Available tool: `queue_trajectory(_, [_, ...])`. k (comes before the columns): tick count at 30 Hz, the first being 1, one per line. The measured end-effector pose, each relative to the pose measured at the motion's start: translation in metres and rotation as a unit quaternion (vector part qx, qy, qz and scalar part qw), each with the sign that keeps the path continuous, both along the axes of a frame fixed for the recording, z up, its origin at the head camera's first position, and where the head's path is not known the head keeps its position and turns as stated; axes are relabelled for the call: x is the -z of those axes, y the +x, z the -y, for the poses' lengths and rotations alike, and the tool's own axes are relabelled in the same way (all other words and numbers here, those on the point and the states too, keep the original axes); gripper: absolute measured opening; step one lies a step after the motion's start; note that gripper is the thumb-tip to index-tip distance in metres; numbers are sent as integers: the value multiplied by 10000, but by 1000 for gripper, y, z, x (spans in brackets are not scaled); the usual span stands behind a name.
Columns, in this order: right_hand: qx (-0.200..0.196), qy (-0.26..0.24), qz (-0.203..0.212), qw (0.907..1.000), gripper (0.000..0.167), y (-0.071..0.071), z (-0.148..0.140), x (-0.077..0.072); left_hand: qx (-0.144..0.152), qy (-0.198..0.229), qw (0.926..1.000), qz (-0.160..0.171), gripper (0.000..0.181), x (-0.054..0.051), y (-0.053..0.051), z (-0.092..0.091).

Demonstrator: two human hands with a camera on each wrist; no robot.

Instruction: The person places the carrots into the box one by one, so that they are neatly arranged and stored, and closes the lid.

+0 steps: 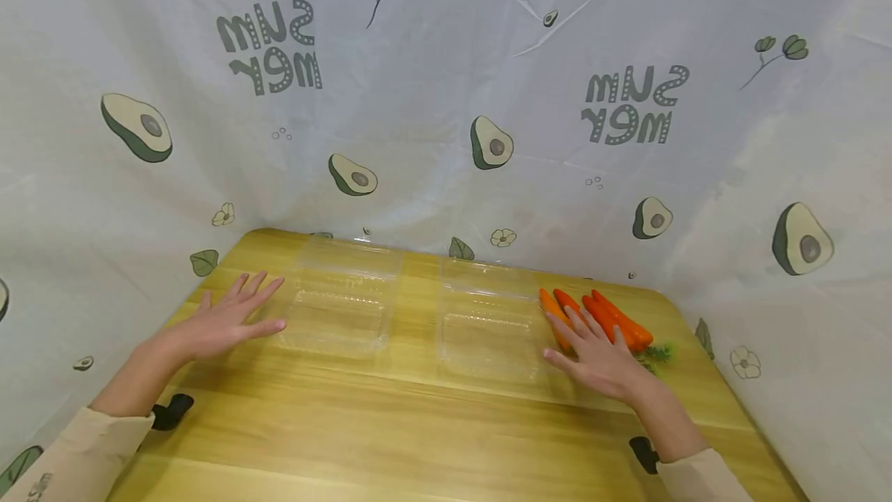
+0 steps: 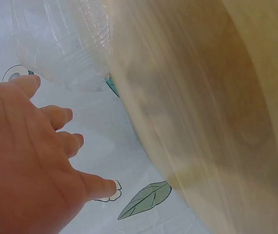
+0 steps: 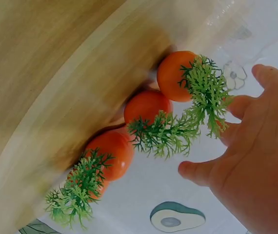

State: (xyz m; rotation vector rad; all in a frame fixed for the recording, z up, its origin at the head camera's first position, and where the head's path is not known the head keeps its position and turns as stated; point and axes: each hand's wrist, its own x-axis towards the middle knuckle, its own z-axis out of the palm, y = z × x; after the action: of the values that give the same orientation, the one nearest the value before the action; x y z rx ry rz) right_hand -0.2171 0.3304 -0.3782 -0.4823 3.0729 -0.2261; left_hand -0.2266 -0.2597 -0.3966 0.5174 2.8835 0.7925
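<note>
My left hand [image 1: 226, 318] hovers with spread fingers beside a clear plastic box [image 1: 339, 316], holding nothing. In the left wrist view the left palm [image 2: 24, 156] and the box's edge [image 2: 63, 41] are apart. Over at the right, several toy carrots [image 1: 620, 324], orange to red with green leafy tops, lie side by side on the table. My right hand [image 1: 601, 359] is held over them, fingers spread, hiding part of them; whether it touches any I cannot tell. The right wrist view shows the carrots' round ends [image 3: 177, 75] just beyond the right-hand fingers [image 3: 197, 171].
A second clear plastic box [image 1: 488, 339] stands in the middle, left of the carrots. Both boxes have raised backs that look like opened lids. The wooden table [image 1: 418, 440] meets a white printed curtain [image 1: 432, 99] behind and at both sides.
</note>
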Motion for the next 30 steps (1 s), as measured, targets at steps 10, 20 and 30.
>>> queue_trajectory(10, [-104, -235, -797, 9965, 66, -10, -5, 5, -222, -107, 9986, -474, 80, -3, -1, -1])
queue_trajectory(20, [292, -1181, -692, 9902, 58, -14, -4, 3, -250, 448, 9968, -610, 69, 2, -6, 0])
queue_trajectory(30, [444, -1849, -727, 9791, 49, -14, -8, 6, -45, 661, 9965, -502, 64, 9, -10, 0])
